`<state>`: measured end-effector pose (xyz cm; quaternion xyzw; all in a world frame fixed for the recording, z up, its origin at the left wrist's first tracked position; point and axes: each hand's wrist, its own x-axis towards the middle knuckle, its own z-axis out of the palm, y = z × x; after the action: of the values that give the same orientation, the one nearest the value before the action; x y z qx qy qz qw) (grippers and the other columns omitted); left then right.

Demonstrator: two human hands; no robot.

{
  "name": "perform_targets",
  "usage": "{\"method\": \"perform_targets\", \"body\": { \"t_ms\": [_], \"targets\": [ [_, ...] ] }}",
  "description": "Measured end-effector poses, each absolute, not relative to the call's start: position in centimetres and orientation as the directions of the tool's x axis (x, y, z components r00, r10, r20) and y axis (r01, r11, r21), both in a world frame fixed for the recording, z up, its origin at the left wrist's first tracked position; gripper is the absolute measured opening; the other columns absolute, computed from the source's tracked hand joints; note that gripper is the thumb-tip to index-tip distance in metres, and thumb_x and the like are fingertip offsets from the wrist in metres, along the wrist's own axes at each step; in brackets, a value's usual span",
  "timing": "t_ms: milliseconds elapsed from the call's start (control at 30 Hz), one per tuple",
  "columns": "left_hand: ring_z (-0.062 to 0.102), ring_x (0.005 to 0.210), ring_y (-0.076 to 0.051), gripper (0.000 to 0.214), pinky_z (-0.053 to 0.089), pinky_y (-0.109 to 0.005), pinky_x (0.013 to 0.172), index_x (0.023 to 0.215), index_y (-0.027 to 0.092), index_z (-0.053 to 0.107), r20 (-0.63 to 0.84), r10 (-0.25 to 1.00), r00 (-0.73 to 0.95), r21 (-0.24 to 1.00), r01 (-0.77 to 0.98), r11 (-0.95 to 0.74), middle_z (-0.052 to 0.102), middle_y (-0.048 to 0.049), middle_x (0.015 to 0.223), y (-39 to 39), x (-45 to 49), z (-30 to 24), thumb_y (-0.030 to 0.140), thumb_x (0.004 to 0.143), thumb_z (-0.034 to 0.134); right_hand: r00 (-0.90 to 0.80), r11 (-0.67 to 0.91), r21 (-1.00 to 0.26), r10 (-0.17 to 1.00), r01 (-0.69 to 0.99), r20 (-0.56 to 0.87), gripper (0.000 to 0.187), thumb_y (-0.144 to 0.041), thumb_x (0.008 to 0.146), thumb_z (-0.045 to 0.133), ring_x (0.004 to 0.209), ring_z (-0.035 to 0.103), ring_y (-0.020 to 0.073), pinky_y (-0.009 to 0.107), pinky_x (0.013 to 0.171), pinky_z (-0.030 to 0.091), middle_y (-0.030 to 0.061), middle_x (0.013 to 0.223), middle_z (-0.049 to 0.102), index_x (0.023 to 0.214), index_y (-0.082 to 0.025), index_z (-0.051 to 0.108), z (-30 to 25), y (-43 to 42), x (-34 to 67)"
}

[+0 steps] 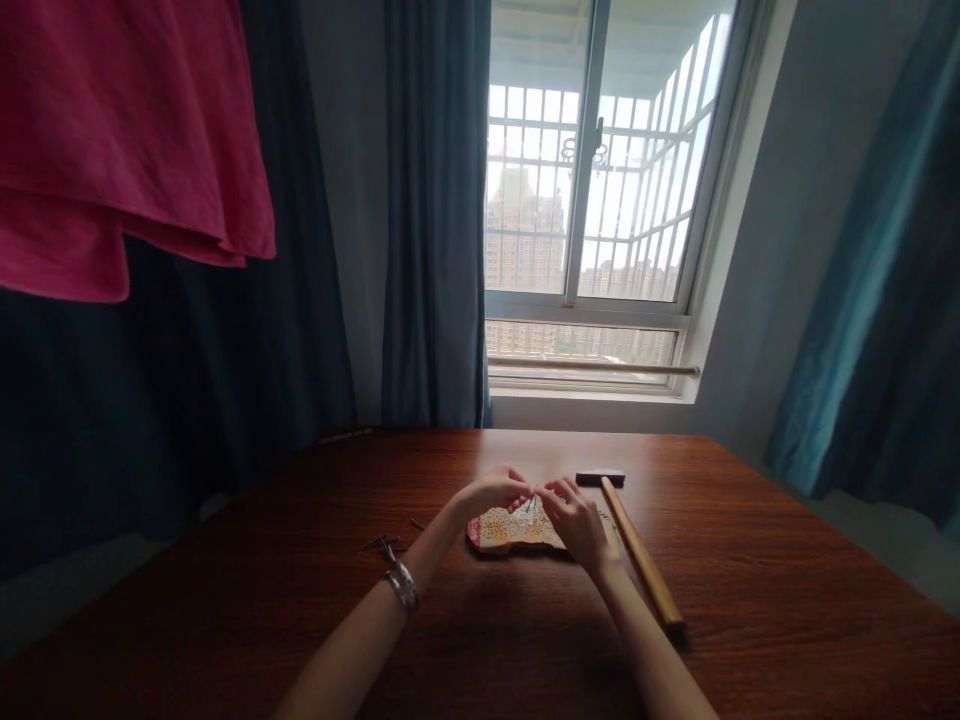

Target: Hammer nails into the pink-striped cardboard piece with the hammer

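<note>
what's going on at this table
A person's left hand and right hand meet at the fingertips above a patterned board, with thin pieces at their fingers; which hand holds them is hard to tell. A hammer lies on the table to the right of the board, untouched. More thin pieces, possibly nails, lie to the left.

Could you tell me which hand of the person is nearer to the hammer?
The right hand. It is just left of the hammer, with a visible gap between them; the left hand is farther left, beyond the right hand.
</note>
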<state>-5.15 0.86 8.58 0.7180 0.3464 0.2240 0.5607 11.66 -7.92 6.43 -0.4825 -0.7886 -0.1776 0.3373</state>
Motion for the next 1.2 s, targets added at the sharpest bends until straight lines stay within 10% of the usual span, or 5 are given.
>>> {"method": "perform_targets", "body": {
  "t_ms": [300,467,633,867,1200],
  "targets": [
    [0.042,0.047,-0.007,0.024,0.031,-0.021,0.047,0.059,0.009,0.061,-0.159,0.613,0.774,0.982,0.19,0.015,0.051,-0.0003,0.051,0.7,-5.3,8.9,0.033,0.065,0.064,-0.307,0.536,-0.147,0.663,0.831,0.683,0.019,-0.018,0.086,0.046,0.081,0.057,0.0149,0.023,0.067,0.044,0.004,0.087,0.063,0.097,-0.023,0.061,6.6,-8.5,11.5],
    [0.048,0.052,-0.009,0.032,0.035,-0.02,0.049,0.075,0.009,0.066,-0.005,0.752,0.659,0.964,0.203,-0.172,0.056,-0.0023,0.06,1.5,-5.8,9.3,0.039,0.066,0.062,0.023,0.507,-0.539,0.713,0.673,0.7,0.021,-0.024,0.084,0.045,0.076,0.06,0.0158,0.025,0.066,0.049,0.0062,0.084,0.065,0.089,-0.02,0.065,5.6,-7.6,11.8],
    [0.05,0.054,-0.01,0.031,0.037,-0.02,0.048,0.08,0.009,0.066,0.143,0.826,0.545,0.93,0.212,-0.301,0.058,-0.003,0.064,3.4,-6.1,8.1,0.038,0.067,0.059,0.347,0.217,-0.938,0.887,0.27,0.305,0.036,-0.042,0.073,0.053,0.064,0.062,0.0182,0.021,0.036,0.047,0.0085,0.078,0.067,0.089,-0.013,0.066,3.6,-5.5,12.8],
    [0.051,0.053,-0.01,0.026,0.04,-0.022,0.05,0.082,0.009,0.065,0.119,0.894,0.431,0.957,0.191,-0.22,0.058,-0.0028,0.064,4.7,-5.4,4.0,0.025,0.065,0.053,0.341,0.089,-0.974,0.927,0.21,0.158,0.03,-0.038,0.062,0.059,0.059,0.063,0.019,0.02,0.036,0.047,0.0086,0.065,0.069,0.069,-0.011,0.069,1.8,-3.8,13.9],
    [0.049,0.051,-0.01,0.026,0.038,-0.021,0.05,0.081,0.009,0.065,0.102,0.909,0.403,0.963,0.191,-0.192,0.058,-0.0007,0.059,4.2,-4.6,2.0,0.02,0.062,0.051,0.291,0.179,-0.924,0.914,0.338,0.283,0.036,-0.037,0.066,0.056,0.067,0.066,0.0229,0.027,0.046,0.05,0.0114,0.076,0.071,0.086,-0.01,0.07,1.6,-3.6,13.3]
  ]
}}
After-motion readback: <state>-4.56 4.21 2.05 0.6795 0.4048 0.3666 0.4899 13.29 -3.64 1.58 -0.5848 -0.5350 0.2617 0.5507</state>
